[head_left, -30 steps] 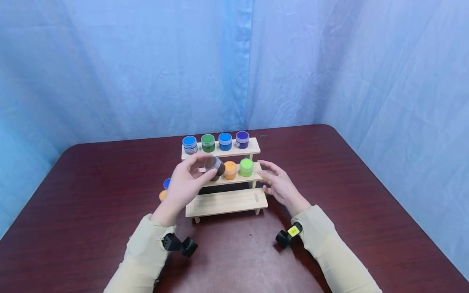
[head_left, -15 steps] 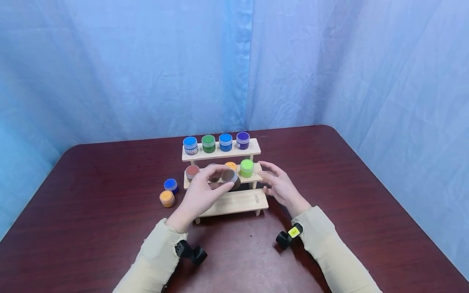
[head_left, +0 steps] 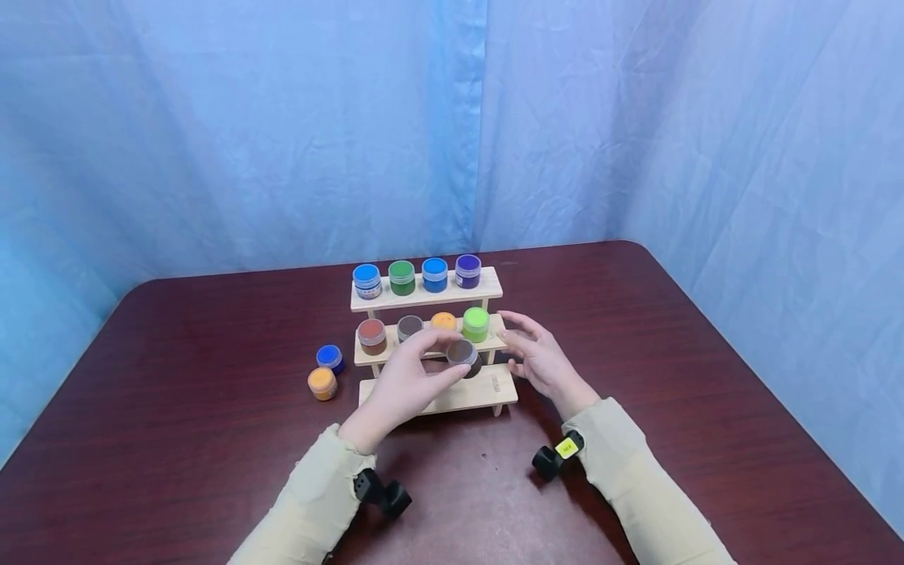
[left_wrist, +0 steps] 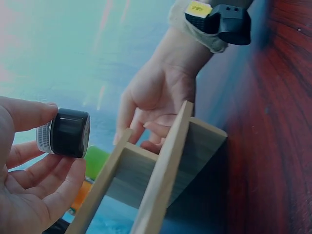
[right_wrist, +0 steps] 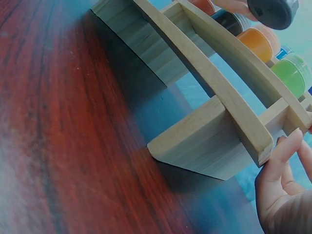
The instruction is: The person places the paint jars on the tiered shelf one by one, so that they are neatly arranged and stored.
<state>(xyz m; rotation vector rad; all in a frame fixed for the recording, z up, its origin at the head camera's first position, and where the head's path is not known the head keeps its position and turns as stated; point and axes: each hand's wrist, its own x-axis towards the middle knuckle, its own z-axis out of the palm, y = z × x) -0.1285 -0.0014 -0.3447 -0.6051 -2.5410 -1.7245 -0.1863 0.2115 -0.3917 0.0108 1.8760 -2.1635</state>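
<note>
Between thumb and fingers my left hand (head_left: 413,373) pinches a small dark brown paint jar (left_wrist: 70,131) with a clear lid, tilted, over the bottom shelf of a three-tier wooden rack (head_left: 487,390). My right hand (head_left: 542,361) holds the right end of the rack's middle shelf, thumb in front and fingers round the end. That shelf bears a reddish-brown jar (head_left: 371,336), another dark brown jar (head_left: 410,327), an orange jar (head_left: 443,321) and a light green jar (head_left: 475,324). The left hand partly covers the bottom shelf.
Along the top shelf stand a blue jar (head_left: 367,281), a green jar (head_left: 402,278), a second blue jar (head_left: 434,275) and a purple jar (head_left: 468,271). Left of the rack, a dark blue jar (head_left: 329,358) and an orange jar (head_left: 322,383) sit on the dark red table (head_left: 212,392).
My left hand has carried the dark brown jar rightward and down, from before the middle shelf to over the bottom shelf. The right hand stays at the rack's end.
</note>
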